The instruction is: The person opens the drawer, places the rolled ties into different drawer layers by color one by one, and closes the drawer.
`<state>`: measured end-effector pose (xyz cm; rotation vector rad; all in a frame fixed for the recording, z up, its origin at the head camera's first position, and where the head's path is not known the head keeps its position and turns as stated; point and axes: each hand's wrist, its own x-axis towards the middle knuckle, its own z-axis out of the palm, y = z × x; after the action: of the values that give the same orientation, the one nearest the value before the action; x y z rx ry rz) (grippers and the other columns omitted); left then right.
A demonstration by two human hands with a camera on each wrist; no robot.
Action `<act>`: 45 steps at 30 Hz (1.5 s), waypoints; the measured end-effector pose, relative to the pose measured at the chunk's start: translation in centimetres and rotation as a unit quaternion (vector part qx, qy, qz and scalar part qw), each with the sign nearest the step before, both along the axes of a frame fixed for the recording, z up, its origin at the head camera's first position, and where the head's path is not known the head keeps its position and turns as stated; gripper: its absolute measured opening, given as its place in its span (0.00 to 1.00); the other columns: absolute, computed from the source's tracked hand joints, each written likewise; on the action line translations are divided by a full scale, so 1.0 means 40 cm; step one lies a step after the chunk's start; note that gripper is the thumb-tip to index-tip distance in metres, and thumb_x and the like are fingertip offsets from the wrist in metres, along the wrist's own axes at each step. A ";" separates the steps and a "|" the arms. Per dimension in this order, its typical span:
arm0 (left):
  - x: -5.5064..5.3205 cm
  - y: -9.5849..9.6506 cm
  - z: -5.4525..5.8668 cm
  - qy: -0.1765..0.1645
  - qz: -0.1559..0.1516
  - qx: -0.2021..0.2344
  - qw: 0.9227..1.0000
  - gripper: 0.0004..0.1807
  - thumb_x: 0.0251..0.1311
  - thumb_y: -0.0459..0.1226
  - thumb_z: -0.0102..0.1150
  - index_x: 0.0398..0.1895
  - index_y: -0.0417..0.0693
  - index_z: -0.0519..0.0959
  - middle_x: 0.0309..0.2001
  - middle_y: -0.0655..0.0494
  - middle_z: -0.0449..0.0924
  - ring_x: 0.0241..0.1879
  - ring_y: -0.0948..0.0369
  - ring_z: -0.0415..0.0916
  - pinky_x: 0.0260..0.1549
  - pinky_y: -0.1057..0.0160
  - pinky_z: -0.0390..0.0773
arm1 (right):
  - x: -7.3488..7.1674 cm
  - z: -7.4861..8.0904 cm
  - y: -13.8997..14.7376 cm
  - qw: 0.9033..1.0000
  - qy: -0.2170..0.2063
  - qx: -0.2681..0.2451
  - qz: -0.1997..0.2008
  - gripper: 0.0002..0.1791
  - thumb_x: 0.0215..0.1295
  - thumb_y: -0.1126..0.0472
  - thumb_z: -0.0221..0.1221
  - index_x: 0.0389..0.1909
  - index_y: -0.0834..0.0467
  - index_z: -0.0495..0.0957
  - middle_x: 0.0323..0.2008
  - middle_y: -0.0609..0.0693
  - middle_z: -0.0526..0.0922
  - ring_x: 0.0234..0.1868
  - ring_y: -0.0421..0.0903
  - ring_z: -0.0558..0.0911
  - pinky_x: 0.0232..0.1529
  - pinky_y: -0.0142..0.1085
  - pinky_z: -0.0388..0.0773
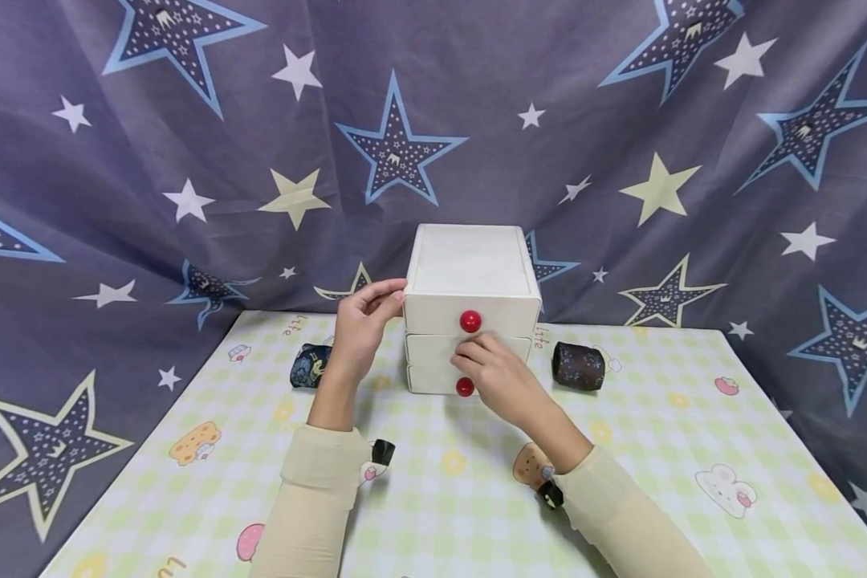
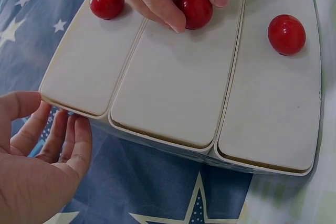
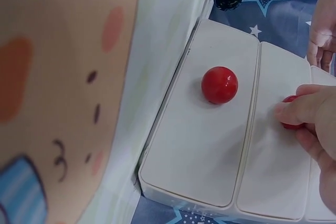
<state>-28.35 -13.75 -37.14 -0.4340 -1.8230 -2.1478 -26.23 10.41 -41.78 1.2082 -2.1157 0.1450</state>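
A small white cabinet (image 1: 473, 258) with three stacked drawers stands on the table, each drawer front bearing a round red knob. The top knob (image 1: 470, 321) and bottom knob (image 1: 465, 387) are uncovered. With thumb and fingers, my right hand (image 1: 502, 377) pinches the middle knob (image 2: 195, 10), which the hand hides in the head view. The middle drawer looks flush with the others. My left hand (image 1: 357, 331) touches the cabinet's upper left edge; in the left wrist view its fingers (image 2: 79, 145) lie fairly straight against the side.
A dark patterned roll (image 1: 579, 367) lies right of the cabinet. Left of it is a dark blue patterned roll (image 1: 307, 366), partly behind my left wrist. A checked tablecloth (image 1: 433, 498) covers the table, and a star-printed curtain (image 1: 477, 104) hangs close behind.
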 end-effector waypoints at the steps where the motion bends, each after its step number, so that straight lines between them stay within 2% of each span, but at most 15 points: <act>1: 0.000 0.000 0.000 0.001 0.000 0.002 1.000 0.16 0.69 0.30 0.62 0.57 0.31 0.81 0.47 0.51 0.83 0.41 0.62 0.80 0.47 0.65 0.82 | 0.001 0.000 0.000 1.000 0.000 0.002 -0.002 0.16 0.59 0.78 0.64 0.46 0.62 0.87 0.46 0.52 0.85 0.50 0.52 0.79 0.58 0.39 0.75; 9: -0.002 0.000 -0.002 0.003 -0.001 -0.001 1.000 0.17 0.69 0.31 0.63 0.57 0.29 0.80 0.45 0.53 0.83 0.40 0.62 0.80 0.46 0.66 0.82 | 0.007 0.001 -0.002 1.000 0.000 0.008 -0.005 0.15 0.59 0.78 0.64 0.45 0.63 0.87 0.46 0.52 0.85 0.49 0.52 0.79 0.55 0.39 0.76; 16: -0.002 0.001 -0.001 0.002 0.003 -0.005 1.000 0.17 0.69 0.31 0.63 0.57 0.30 0.81 0.44 0.55 0.83 0.40 0.63 0.80 0.49 0.60 0.82 | 0.009 0.005 0.000 1.000 0.000 0.010 0.003 0.17 0.56 0.79 0.63 0.45 0.63 0.87 0.45 0.53 0.86 0.48 0.52 0.80 0.55 0.39 0.77; 25: -0.004 0.001 0.002 0.004 0.005 -0.006 1.000 0.16 0.69 0.30 0.63 0.57 0.30 0.81 0.44 0.56 0.84 0.41 0.63 0.80 0.46 0.66 0.81 | 0.020 0.016 -0.003 1.000 -0.008 0.015 0.010 0.16 0.55 0.78 0.66 0.44 0.63 0.88 0.44 0.53 0.86 0.48 0.52 0.79 0.53 0.38 0.77; 33: -0.001 0.001 0.000 0.000 0.001 -0.003 1.000 0.17 0.69 0.31 0.62 0.57 0.29 0.80 0.45 0.54 0.83 0.41 0.63 0.80 0.46 0.67 0.82 | 0.028 0.020 -0.006 1.000 -0.014 0.026 0.007 0.15 0.57 0.77 0.65 0.43 0.62 0.88 0.44 0.52 0.85 0.48 0.50 0.79 0.53 0.37 0.77; 40: -0.005 0.001 0.000 0.002 -0.001 -0.012 1.000 0.17 0.70 0.32 0.62 0.58 0.30 0.81 0.48 0.48 0.83 0.42 0.62 0.81 0.47 0.67 0.82 | 0.035 0.024 -0.007 0.999 -0.018 0.030 0.001 0.14 0.57 0.77 0.66 0.42 0.62 0.88 0.43 0.51 0.85 0.47 0.50 0.79 0.52 0.36 0.77; 45: -0.001 0.001 -0.001 -0.001 0.002 -0.008 1.000 0.16 0.69 0.31 0.63 0.57 0.31 0.81 0.47 0.49 0.83 0.41 0.62 0.81 0.48 0.64 0.82 | 0.039 0.029 -0.006 0.999 -0.015 0.035 0.004 0.14 0.57 0.77 0.67 0.42 0.62 0.88 0.44 0.51 0.85 0.47 0.49 0.79 0.52 0.36 0.78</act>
<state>-28.40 -13.72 -37.20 -0.4328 -1.8411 -2.1339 -24.68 10.15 -40.63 1.2629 -2.1568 0.0937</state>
